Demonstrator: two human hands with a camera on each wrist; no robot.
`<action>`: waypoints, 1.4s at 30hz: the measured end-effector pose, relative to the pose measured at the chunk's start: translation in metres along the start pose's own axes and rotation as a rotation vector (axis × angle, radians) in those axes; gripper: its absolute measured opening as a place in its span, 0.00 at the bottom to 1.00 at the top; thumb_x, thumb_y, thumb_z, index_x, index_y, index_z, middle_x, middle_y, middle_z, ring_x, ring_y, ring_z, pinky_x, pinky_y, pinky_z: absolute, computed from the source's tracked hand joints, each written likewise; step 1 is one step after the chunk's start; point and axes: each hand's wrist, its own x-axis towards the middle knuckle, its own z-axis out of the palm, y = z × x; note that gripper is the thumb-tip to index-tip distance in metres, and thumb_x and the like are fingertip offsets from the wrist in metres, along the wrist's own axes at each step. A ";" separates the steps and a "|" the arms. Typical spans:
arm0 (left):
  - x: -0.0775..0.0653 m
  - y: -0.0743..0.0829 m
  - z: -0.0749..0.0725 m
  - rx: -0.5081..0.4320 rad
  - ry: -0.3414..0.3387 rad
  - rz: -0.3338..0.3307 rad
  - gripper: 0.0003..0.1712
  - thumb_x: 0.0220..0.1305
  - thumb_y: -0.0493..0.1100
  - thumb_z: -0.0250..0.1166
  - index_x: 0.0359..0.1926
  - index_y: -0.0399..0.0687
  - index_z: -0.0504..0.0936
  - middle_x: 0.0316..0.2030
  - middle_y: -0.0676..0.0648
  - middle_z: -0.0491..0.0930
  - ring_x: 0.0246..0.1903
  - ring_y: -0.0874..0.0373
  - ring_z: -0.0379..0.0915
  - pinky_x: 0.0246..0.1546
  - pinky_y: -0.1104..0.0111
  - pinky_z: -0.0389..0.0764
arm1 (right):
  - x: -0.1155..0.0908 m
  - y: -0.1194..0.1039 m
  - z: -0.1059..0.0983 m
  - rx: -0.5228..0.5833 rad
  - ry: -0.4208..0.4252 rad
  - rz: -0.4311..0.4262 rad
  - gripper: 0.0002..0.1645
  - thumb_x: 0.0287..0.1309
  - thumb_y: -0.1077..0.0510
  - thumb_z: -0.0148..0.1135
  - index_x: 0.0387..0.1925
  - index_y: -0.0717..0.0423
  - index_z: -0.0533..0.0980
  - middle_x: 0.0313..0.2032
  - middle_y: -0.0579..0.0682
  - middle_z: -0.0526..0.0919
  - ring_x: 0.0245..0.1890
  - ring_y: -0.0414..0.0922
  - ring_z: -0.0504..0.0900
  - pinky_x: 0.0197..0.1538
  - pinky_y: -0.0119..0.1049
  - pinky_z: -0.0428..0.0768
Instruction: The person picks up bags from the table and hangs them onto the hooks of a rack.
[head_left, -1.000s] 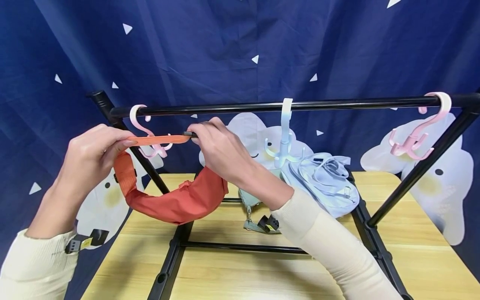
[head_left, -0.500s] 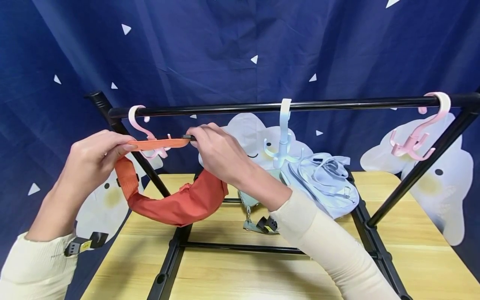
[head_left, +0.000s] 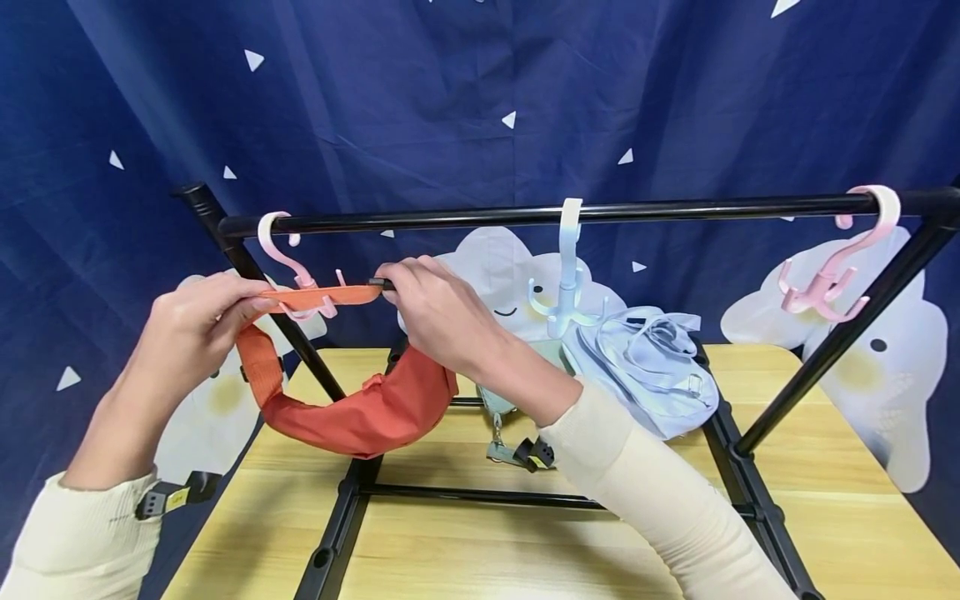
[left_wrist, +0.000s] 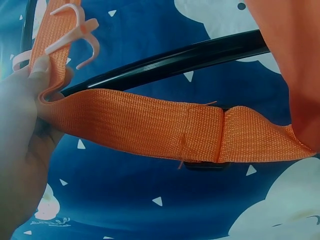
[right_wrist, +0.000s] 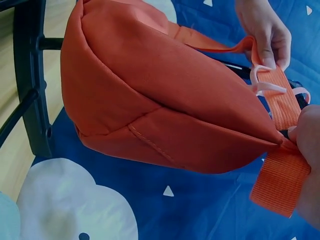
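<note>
A red-orange waist bag (head_left: 367, 417) hangs below its orange strap (head_left: 330, 296), which is stretched level between both hands. My left hand (head_left: 195, 329) pinches the strap at its left end, thumb on top in the left wrist view. At the other end my right hand (head_left: 442, 312) grips the strap beside a black buckle piece (head_left: 381, 284), largely covered by the fingers. The strap overlaps the lower prongs of the left pink hook (head_left: 303, 279). One prong (left_wrist: 72, 37) shows in front of the webbing in the left wrist view, and another rises behind the strap in the head view.
The pink hook hangs from a black rail (head_left: 465, 217). A blue hook (head_left: 567, 275) and another pink hook (head_left: 832, 267) hang farther right. On the wooden table (head_left: 480, 550) lie a light blue bag (head_left: 652, 375) and a green bag (head_left: 498, 398), partly behind the right arm.
Both hands have lowered slightly with the strap, the left also moving a little right. The strap has come down over the pink hook's prongs, and the bag hangs slightly lower.
</note>
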 end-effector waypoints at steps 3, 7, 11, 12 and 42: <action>-0.003 -0.001 0.001 -0.018 -0.003 -0.004 0.26 0.71 0.56 0.57 0.43 0.38 0.89 0.26 0.44 0.83 0.29 0.69 0.63 0.35 0.85 0.69 | -0.001 0.000 0.002 0.003 -0.021 0.002 0.13 0.77 0.61 0.54 0.55 0.62 0.78 0.49 0.53 0.88 0.47 0.47 0.85 0.56 0.33 0.81; -0.006 -0.003 0.004 -0.025 0.000 -0.005 0.30 0.74 0.60 0.54 0.44 0.37 0.89 0.27 0.43 0.84 0.28 0.68 0.64 0.35 0.85 0.71 | -0.002 -0.001 0.003 0.002 -0.042 0.017 0.14 0.77 0.60 0.54 0.56 0.63 0.78 0.49 0.54 0.87 0.47 0.47 0.84 0.55 0.33 0.82; -0.010 -0.003 0.007 -0.030 0.005 -0.020 0.23 0.74 0.53 0.60 0.44 0.36 0.88 0.27 0.43 0.85 0.26 0.68 0.64 0.33 0.83 0.70 | -0.004 -0.001 0.005 0.012 -0.072 0.042 0.15 0.77 0.59 0.54 0.57 0.62 0.78 0.49 0.53 0.87 0.48 0.47 0.85 0.56 0.33 0.83; -0.011 -0.003 0.008 -0.034 0.012 -0.027 0.18 0.72 0.48 0.63 0.44 0.36 0.88 0.27 0.42 0.85 0.27 0.68 0.64 0.32 0.83 0.70 | -0.004 -0.002 0.006 0.019 -0.082 0.051 0.16 0.77 0.58 0.54 0.57 0.63 0.78 0.49 0.53 0.87 0.49 0.47 0.85 0.56 0.33 0.83; -0.029 0.022 0.027 -0.096 0.084 -0.324 0.09 0.65 0.29 0.69 0.46 0.34 0.88 0.24 0.41 0.82 0.28 0.82 0.61 0.32 0.89 0.66 | -0.010 -0.009 0.016 0.261 -0.262 0.261 0.22 0.79 0.56 0.53 0.65 0.63 0.73 0.52 0.55 0.85 0.47 0.46 0.83 0.51 0.35 0.84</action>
